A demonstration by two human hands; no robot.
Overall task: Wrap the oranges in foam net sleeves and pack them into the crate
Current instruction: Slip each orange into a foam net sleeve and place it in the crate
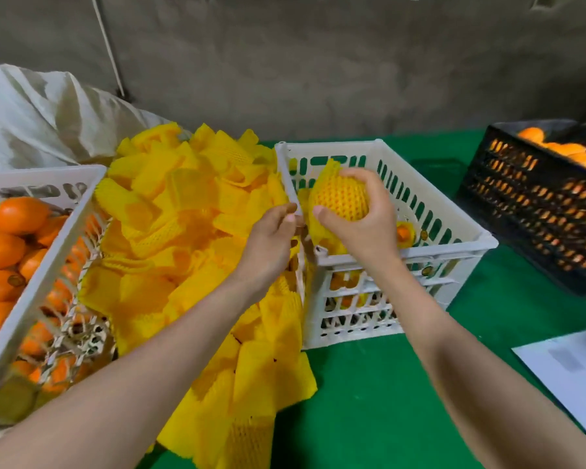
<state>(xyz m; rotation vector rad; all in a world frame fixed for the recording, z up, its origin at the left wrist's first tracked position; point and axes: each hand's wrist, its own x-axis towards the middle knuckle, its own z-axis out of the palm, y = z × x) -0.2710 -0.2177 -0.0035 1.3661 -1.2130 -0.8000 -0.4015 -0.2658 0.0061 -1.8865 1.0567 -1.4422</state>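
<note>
My right hand [359,225] grips the sleeved orange [340,196] over the crate [454,228], left hand [271,235] curled by the net's tail, pinch unclear; the tail may snag the rim, stripping the sleeve.

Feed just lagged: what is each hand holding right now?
Left hand: fingers curled beside the sleeved orange; grip cannot be told.
Right hand: holding that sleeved orange.
</note>
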